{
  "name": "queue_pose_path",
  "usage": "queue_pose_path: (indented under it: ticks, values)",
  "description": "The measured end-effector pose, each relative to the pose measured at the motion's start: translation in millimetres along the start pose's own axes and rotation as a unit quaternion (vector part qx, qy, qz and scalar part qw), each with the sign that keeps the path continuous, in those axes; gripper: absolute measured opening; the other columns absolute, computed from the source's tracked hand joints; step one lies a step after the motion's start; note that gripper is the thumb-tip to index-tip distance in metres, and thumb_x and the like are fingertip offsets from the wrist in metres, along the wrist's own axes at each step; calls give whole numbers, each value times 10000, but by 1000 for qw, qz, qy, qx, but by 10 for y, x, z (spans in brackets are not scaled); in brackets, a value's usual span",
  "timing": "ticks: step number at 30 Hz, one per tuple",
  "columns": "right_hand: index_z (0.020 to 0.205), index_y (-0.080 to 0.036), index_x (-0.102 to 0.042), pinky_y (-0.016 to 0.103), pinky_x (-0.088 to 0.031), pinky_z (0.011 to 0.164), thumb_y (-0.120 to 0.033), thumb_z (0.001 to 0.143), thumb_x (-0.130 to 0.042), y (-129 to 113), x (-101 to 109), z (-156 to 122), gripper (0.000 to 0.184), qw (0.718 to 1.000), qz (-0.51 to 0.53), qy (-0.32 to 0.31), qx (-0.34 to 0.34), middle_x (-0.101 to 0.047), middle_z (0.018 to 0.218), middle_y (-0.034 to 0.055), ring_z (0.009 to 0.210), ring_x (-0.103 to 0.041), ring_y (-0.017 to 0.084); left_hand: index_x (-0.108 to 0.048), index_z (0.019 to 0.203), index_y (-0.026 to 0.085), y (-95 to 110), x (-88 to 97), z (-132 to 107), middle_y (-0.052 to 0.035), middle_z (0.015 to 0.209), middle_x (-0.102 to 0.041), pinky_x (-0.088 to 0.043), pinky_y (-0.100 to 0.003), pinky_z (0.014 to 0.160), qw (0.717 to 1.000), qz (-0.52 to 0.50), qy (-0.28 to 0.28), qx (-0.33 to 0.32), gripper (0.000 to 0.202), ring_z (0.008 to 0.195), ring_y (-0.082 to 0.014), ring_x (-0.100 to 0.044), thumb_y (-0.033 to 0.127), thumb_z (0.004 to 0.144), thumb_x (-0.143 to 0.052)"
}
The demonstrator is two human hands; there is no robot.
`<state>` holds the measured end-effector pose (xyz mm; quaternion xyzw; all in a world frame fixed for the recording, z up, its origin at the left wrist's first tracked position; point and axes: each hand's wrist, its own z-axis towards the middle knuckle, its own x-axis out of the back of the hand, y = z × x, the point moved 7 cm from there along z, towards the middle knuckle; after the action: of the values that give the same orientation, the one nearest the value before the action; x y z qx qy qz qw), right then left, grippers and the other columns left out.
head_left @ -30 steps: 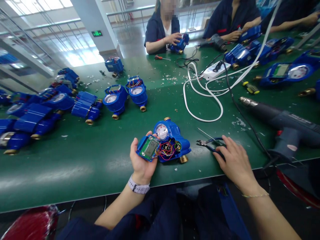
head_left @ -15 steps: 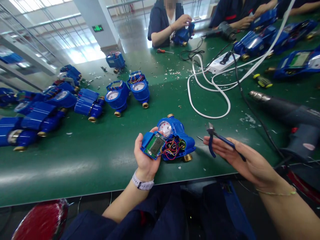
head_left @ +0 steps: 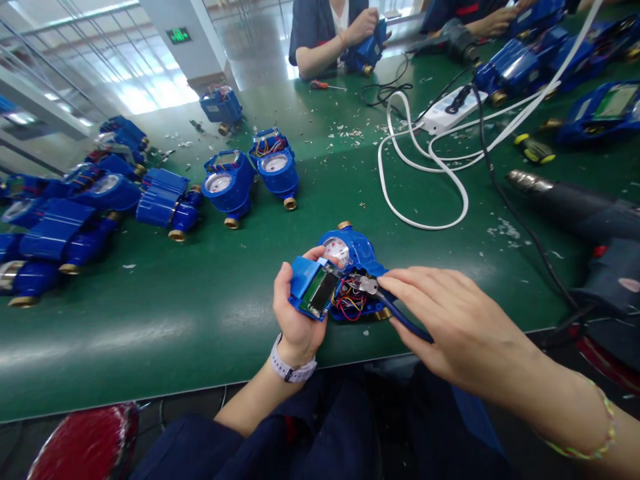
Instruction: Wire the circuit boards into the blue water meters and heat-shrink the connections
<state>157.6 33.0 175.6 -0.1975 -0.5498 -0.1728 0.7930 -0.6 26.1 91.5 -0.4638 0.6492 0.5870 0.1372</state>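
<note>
A blue water meter [head_left: 357,250] with brass ends lies opened on the green table in front of me. My left hand [head_left: 300,327] grips its blue display cover [head_left: 305,277], where a circuit board with a dark screen [head_left: 323,290] shows. Red and yellow wires [head_left: 350,308] run from the cover into the meter's housing. In my right hand [head_left: 445,320] are blue-handled cutting pliers [head_left: 400,313], gripped from above. Their metal jaws sit over the wires in the housing; whether they touch a wire I cannot tell.
Several blue water meters [head_left: 225,183] stand at the left. A white power strip [head_left: 453,110] with looped cable lies at the back right, near a yellow-black screwdriver [head_left: 534,148]. A heat gun [head_left: 575,207] rests at the right. Across the table, co-workers' hands [head_left: 363,27] handle meters.
My right hand has turned over and moved left, bringing the pliers from beside the meter to its wires. The left hand still holds the cover, now tilted slightly differently.
</note>
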Motion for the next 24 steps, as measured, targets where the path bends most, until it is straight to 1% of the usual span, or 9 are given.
queue_pose_path:
  ticks: [3,10,16,21,24]
  values:
    - [1173,-100,-576,422,-482,789,-153,861,-558,-42,41,56,317,999,-31,8,16,-659,1139,129,977,-618,302,-728,931,136,7,-5,-1,-74,822,-739,-546,-271,763,1000,11,-3,-9,505,783,-165,-697,495,916,-373]
    - [1122,-95,-628,401,-442,753,-148,824,-590,-84,54,133,306,999,-50,-7,13,-675,1108,117,937,-618,299,-718,945,149,-8,-24,-13,-75,836,-734,-542,-291,774,1000,16,-14,-4,489,777,-171,-692,508,908,-388]
    - [1118,-75,-638,402,-429,751,-155,834,-586,-135,93,135,299,998,-69,11,6,-680,1098,134,934,-625,306,-702,964,150,8,-30,-31,-77,839,-725,-537,-309,778,999,30,-14,-22,488,776,-181,-687,519,909,-387]
    - [1123,-96,-647,403,-426,745,-165,849,-581,-175,98,123,291,997,-80,4,-2,-690,1087,116,925,-634,300,-698,965,149,11,-38,-35,-74,841,-718,-533,-312,776,999,36,-15,-29,483,777,-182,-682,522,906,-396]
    - [1122,-86,-651,405,-420,725,-155,864,-553,-192,105,128,284,996,-91,2,-16,-699,1072,128,912,-641,304,-694,977,152,12,-37,-50,-75,842,-716,-523,-312,784,999,37,-8,-30,484,773,-182,-675,525,904,-395]
